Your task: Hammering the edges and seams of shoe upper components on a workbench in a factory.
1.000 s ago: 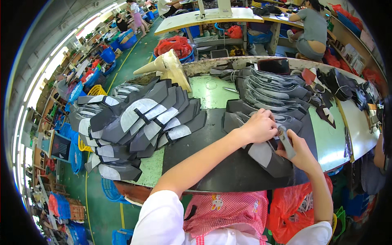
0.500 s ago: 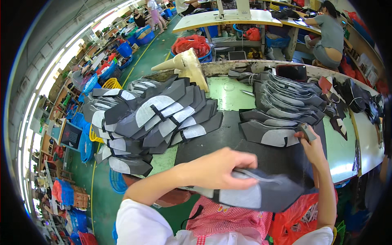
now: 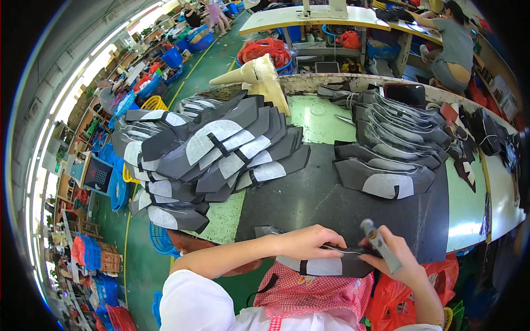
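Head view: nearest the body, the left hand (image 3: pixel 309 243) lies curled over a dark shoe piece (image 3: pixel 326 263) with a grey patch, pinning it at the near edge of the counter (image 3: pixel 469 215). Just right of it, the right hand (image 3: pixel 400 259) is closed round a grey tool (image 3: pixel 380 245) — its tip up. Beyond both hands lies a black mat (image 3: pixel 326 198); farther left a fanned pile (image 3: pixel 210 154), farther right another stack (image 3: pixel 392 149).

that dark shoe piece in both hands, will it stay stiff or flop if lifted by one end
The shoe piece looks thin and flat like cut fabric, so it would probably droop from one end. It spans between the left hand and right hand, hinting it needs support. Likely light: similar pieces stack in fanned piles.
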The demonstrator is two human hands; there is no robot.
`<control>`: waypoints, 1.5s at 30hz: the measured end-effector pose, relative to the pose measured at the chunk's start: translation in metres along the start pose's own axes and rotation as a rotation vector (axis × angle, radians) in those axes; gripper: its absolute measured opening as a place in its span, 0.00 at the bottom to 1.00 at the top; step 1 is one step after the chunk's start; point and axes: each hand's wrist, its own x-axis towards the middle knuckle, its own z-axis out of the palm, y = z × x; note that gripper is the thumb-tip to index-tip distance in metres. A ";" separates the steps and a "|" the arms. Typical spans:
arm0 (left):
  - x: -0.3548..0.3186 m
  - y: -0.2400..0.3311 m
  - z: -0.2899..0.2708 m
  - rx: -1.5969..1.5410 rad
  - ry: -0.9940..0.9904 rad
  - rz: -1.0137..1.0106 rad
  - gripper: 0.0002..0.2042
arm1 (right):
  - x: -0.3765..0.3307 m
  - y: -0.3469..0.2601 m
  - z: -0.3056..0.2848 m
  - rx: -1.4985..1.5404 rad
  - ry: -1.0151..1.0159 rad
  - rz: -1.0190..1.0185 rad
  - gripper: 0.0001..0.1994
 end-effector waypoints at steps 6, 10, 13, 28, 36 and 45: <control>0.017 0.006 0.011 0.304 -0.051 -0.029 0.15 | -0.012 0.005 0.012 0.231 0.021 0.225 0.14; 0.033 0.013 0.034 0.487 0.168 0.105 0.21 | -0.026 0.011 -0.005 0.015 0.273 0.095 0.10; 0.037 0.012 0.033 0.474 0.184 0.111 0.25 | -0.046 -0.002 -0.019 -0.018 0.214 0.221 0.10; 0.058 0.008 0.022 0.649 0.230 0.300 0.10 | -0.059 0.002 -0.005 0.198 -0.020 0.198 0.10; 0.058 0.006 0.023 0.860 0.193 0.532 0.11 | -0.042 0.001 -0.003 -0.124 -0.027 0.132 0.19; 0.038 0.008 0.026 0.856 0.285 0.366 0.11 | -0.036 0.002 0.000 -0.129 0.036 0.063 0.09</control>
